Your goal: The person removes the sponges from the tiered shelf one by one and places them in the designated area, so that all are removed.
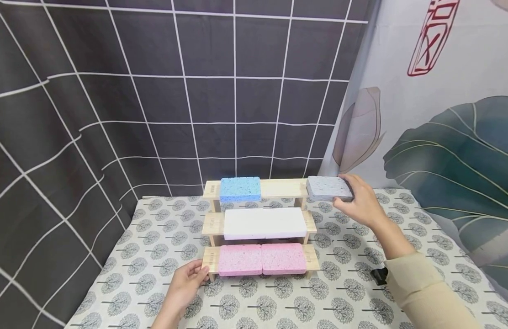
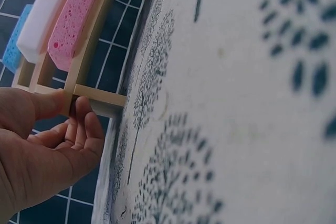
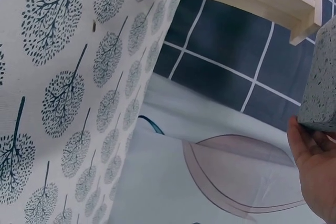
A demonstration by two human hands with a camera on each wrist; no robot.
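Note:
My right hand grips a grey sponge by its right end, beside the right end of the top step of a wooden tiered rack. In the right wrist view the speckled grey sponge is at the right edge, pinched by the hand. My left hand pinches the left end of the bottom step; the left wrist view shows thumb and fingers of that hand on the wood. A blue sponge lies on the top step, two white blocks on the middle, two pink sponges on the bottom.
The rack stands on a tree-print tablecloth. Behind and to the left hangs a dark gridded curtain; a pale leaf-print sheet hangs on the right. A small black object lies by the right sleeve.

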